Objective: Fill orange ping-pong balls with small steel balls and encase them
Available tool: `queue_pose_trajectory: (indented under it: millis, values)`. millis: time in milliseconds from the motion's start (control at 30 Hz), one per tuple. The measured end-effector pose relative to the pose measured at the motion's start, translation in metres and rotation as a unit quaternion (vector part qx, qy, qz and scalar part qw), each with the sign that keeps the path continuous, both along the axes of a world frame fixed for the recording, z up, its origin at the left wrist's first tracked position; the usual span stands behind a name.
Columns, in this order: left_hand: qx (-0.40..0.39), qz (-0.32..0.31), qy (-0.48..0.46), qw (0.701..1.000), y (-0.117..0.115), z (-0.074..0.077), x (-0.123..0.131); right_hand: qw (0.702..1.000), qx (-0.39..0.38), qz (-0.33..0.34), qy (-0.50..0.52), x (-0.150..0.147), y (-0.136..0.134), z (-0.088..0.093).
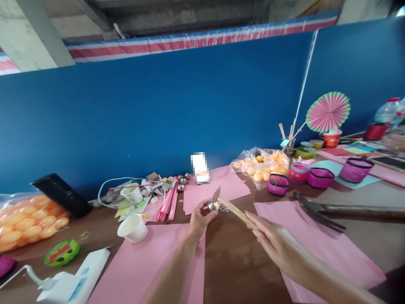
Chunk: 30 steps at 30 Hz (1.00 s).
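Seemingly, left hand pinches a silvery ball; right hand grips a wooden handle.

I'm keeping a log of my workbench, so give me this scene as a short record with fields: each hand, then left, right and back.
Left hand: pinches a small shiny silver piece
Right hand: grips a wooden-handled tool, its pointed end up near the left fingers
Contact between tool and silver piece: cannot tell
Left side: white cup, white power strip
Right side: claw hammer, partly over a pink sheet
Back: upright blue panel
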<state>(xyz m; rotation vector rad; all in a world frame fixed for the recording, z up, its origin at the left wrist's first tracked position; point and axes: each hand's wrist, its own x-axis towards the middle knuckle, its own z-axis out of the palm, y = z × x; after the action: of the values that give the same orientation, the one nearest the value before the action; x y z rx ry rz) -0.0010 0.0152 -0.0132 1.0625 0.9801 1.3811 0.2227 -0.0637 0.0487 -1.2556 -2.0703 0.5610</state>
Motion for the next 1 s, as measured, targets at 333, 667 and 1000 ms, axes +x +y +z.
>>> queue_pose_trajectory:
  millis: [333, 667, 1000]
  values:
    - [-0.034, -0.023, -0.047, 0.998, -0.0029, 0.0052, 0.0007, 1.0, 0.02, 0.0, 0.014, -0.0003, -0.0021, -0.0032]
    - [-0.03, -0.029, -0.058, 0.997, -0.0032, 0.0037, 0.0003, 0.999, 0.033, -0.012, -0.004, -0.0013, -0.0042, 0.004]
    - [-0.044, -0.052, -0.058, 0.996, -0.0046, 0.0068, -0.0007, 1.0, 0.005, 0.0, -0.005, -0.0031, 0.0011, -0.0031]
